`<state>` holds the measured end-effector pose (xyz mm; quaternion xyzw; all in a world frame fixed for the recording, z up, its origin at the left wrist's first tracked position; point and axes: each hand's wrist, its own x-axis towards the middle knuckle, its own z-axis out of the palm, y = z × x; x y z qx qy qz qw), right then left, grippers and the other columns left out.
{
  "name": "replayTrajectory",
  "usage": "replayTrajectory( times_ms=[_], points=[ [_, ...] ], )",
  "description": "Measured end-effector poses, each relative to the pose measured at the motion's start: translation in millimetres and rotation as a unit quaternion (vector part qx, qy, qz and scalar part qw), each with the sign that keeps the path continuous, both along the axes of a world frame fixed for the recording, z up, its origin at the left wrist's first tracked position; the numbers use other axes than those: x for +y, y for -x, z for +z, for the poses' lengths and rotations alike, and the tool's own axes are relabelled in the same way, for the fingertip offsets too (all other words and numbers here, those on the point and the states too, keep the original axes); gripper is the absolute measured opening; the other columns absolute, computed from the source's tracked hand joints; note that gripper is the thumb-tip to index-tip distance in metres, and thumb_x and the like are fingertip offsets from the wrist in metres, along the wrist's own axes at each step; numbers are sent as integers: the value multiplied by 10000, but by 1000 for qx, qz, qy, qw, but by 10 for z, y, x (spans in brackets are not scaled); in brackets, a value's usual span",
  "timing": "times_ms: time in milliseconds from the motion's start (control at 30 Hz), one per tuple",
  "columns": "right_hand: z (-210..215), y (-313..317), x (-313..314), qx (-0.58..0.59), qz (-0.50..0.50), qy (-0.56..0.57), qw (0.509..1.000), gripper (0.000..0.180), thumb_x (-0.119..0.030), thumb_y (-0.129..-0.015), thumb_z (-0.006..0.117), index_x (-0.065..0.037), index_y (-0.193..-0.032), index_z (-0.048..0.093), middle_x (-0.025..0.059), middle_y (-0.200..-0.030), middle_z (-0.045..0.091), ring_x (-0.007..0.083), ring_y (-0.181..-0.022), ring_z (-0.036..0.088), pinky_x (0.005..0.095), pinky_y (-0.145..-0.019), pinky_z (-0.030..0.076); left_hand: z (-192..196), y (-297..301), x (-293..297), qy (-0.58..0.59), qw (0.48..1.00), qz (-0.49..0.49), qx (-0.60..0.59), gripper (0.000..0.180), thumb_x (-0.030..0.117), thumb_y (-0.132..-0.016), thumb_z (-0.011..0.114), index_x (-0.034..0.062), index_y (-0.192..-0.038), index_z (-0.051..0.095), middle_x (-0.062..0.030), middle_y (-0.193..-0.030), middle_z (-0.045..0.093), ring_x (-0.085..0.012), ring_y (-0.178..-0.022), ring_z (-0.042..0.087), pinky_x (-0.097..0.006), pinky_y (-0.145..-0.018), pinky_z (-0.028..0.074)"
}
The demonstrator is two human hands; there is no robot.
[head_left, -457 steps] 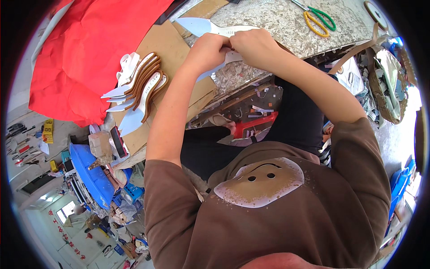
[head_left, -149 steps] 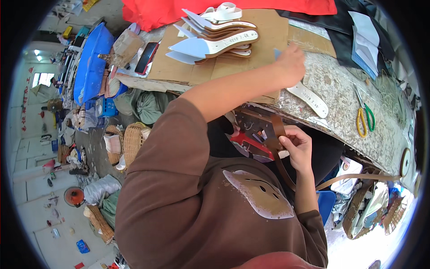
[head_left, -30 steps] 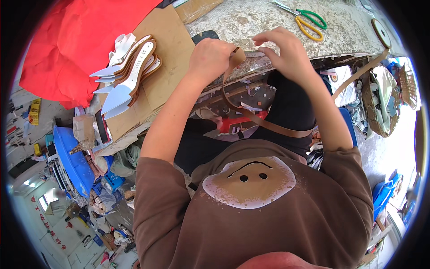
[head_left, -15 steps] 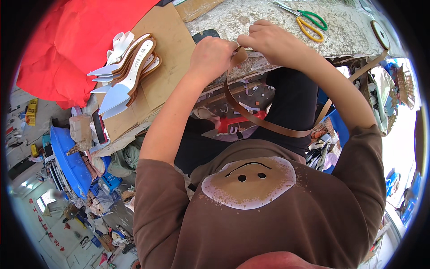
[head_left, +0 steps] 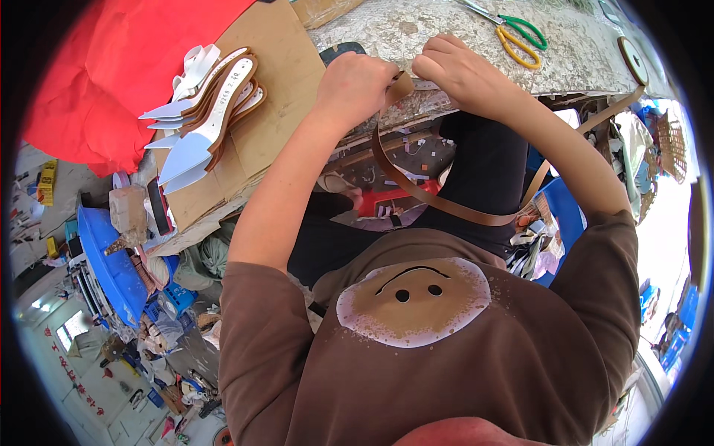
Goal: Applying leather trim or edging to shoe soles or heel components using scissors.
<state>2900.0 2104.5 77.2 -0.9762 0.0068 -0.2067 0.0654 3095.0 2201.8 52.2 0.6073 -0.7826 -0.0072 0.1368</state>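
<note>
My left hand is closed on a long brown strip above the bench's front edge. From there the strip hangs in a loop over my lap and runs up behind my right forearm to a round white-faced reel on the bench. Across a small gap, my right hand has its fingers curled together; what they hold, if anything, is hidden. A dark flat piece lies beside my left hand. To the left, a stack of pointed white-topped shoe insoles with brown edges rests on a cardboard sheet.
Scissors with one green and one yellow handle lie on the worn bench, beyond my right hand. Red sheeting covers the far left. Blue bins and scraps stand below the bench at both sides.
My hands, close together before, have drawn slightly apart, my right hand shifting to the right. The brown strip stays in my left hand.
</note>
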Motion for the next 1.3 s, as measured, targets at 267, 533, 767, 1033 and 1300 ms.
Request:
replayTrajectory(
  times_ms=[267, 533, 767, 1033, 1300],
  points=[
    [308, 89, -31, -68, -35, -200, 977, 121, 2, -887, 588, -10, -999, 543, 103, -931, 592, 262, -872, 602, 346, -788, 482, -14, -38, 18, -18, 1000, 5, -4, 106, 129, -795, 609, 102, -806, 711, -116, -758, 678, -314, -764, 645, -411, -722, 496],
    [-306, 241, 264, -127, -145, -274, 942, 191, -52, -841, 629, -69, -1031, 607, 104, -902, 614, 282, -795, 600, 369, -761, 471, 19, -16, 5, -27, 1000, 12, -10, 139, 127, -799, 620, 100, -875, 734, -123, -785, 688, -323, -766, 653, -420, -724, 514],
    [-420, 100, 248, -174, -170, -39, 969, 264, -91, -757, 719, -156, -1010, 690, 3, -792, 628, 196, -819, 614, 346, -723, 470, 22, 2, 11, -23, 1000, 12, -17, 145, 122, -804, 619, 106, -891, 734, -121, -796, 691, -319, -778, 657, -420, -737, 516],
    [-494, 59, 196, -142, -108, -22, 984, 274, -48, -724, 685, -90, -982, 605, 33, -801, 601, 239, -822, 592, 369, -712, 475, 9, 2, -9, -32, 999, 13, -12, 139, 138, -818, 607, 101, -878, 727, -110, -806, 694, -307, -793, 658, -416, -745, 512],
    [-478, 250, 341, -107, -73, -126, 984, 144, -91, -768, 699, -89, -878, 607, 67, -721, 573, 280, -710, 594, 387, -617, 482, -16, -24, 3, -24, 1000, 18, -6, 136, 133, -811, 606, 105, -868, 726, -110, -786, 688, -308, -778, 659, -420, -732, 513]
  ],
)
